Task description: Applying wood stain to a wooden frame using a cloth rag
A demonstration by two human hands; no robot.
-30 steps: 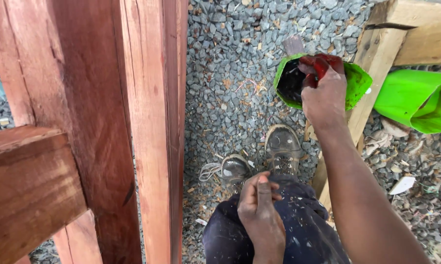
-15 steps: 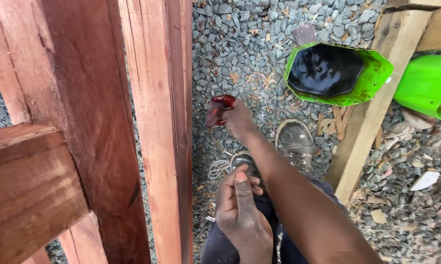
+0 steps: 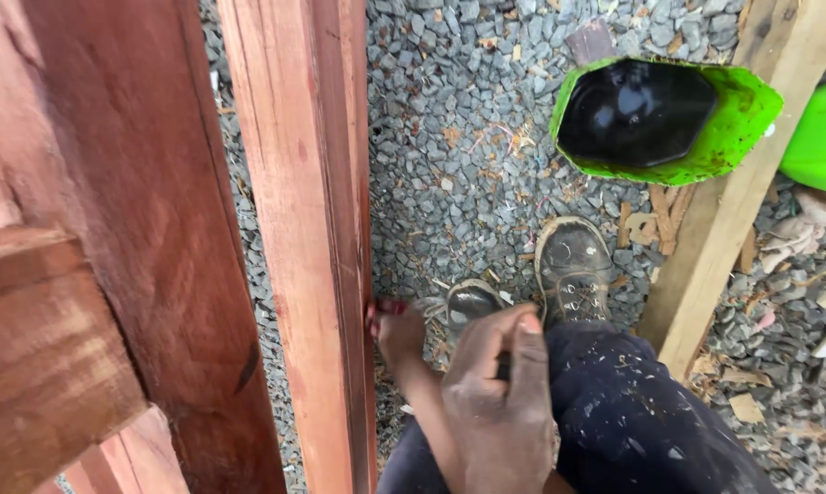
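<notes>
Right hand at post — fingers half hidden

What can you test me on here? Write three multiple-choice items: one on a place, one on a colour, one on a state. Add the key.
1. Where is the right hand?
A. At the edge of the reddish wooden post
B. On the pale plank
C. Flat on the gravel

2. What colour is the wall of the cut-open container?
A. Blue
B. White
C. Green

3. What state is that container in?
A. Capped shut
B. Open, with dark liquid inside
C. Tipped over and dry

Key:
1 A, since the fingers press a small red item against the post's edge.
2 C, since its rim and wall are bright green.
3 B, since the top is cut away and a glossy black surface shows inside.
</notes>
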